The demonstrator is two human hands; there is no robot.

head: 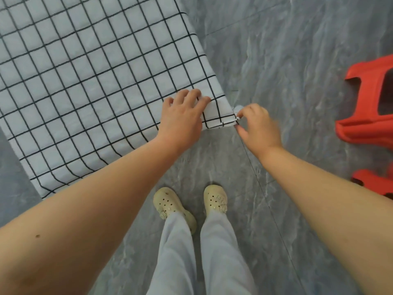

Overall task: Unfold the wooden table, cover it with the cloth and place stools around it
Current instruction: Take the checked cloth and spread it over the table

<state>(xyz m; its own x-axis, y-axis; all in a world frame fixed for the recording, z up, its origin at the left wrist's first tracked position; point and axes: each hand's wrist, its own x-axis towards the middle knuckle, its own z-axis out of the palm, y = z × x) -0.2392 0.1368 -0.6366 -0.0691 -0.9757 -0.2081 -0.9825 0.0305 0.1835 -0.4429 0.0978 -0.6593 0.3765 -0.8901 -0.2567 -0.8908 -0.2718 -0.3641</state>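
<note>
A white cloth (89, 77) with a black grid pattern lies spread over the table and hides its wood completely. My left hand (182, 116) rests flat on the cloth near its front right corner, fingers spread. At that corner my right hand (258, 126) pinches the cloth's edge between thumb and fingertips. A red plastic stool (368, 103) stands on the floor to the right, and part of a second red stool (374, 185) shows below it at the frame's right edge.
Grey marble-patterned floor tiles (287, 60) surround the table. My feet in cream clogs (170, 206) stand just in front of the table's corner, between it and the stools.
</note>
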